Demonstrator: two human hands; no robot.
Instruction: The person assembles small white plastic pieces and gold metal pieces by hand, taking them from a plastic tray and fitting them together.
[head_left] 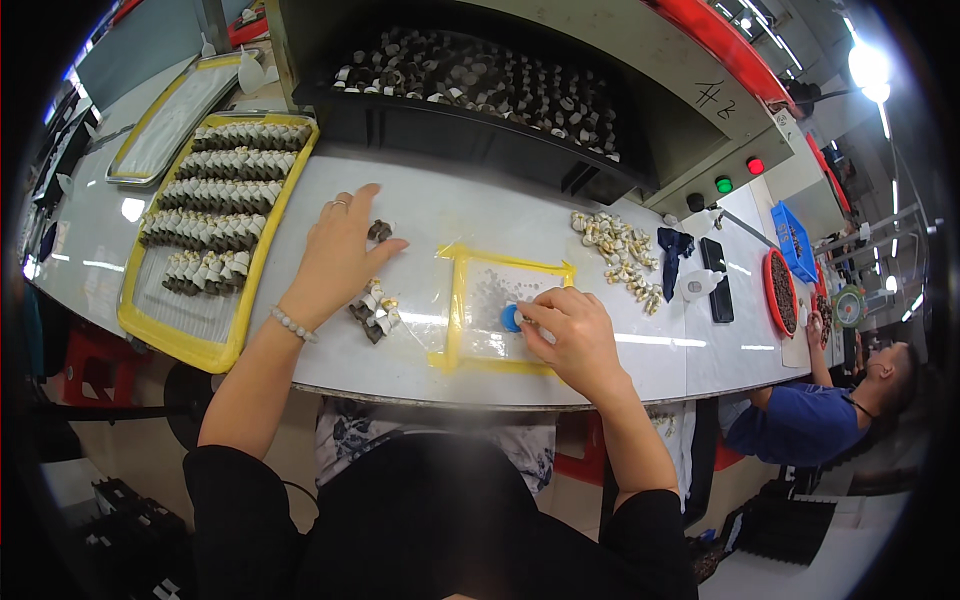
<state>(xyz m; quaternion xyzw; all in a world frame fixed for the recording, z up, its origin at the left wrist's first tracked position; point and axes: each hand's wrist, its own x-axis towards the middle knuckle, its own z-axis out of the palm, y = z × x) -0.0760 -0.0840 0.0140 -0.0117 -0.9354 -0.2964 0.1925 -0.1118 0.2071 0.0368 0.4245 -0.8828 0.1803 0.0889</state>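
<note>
My left hand point(338, 252) lies flat with spread fingers on the white table point(440, 215), its fingertips by one small dark part point(379, 230). A small cluster of dark and white parts point(375, 310) sits just right of its wrist. My right hand point(572, 335) pinches a small blue round piece point(511, 318) at the right side of a square marked out in yellow tape point(457, 300). Tiny dark specks lie inside that square.
A yellow-rimmed tray point(190, 340) at the left holds rows of dark and white parts. A black bin point(440, 125) of similar parts stands behind. A loose pile of pale parts point(615, 245), a phone point(716, 280) and a red dish point(780, 290) lie to the right. Another person point(810, 415) sits far right.
</note>
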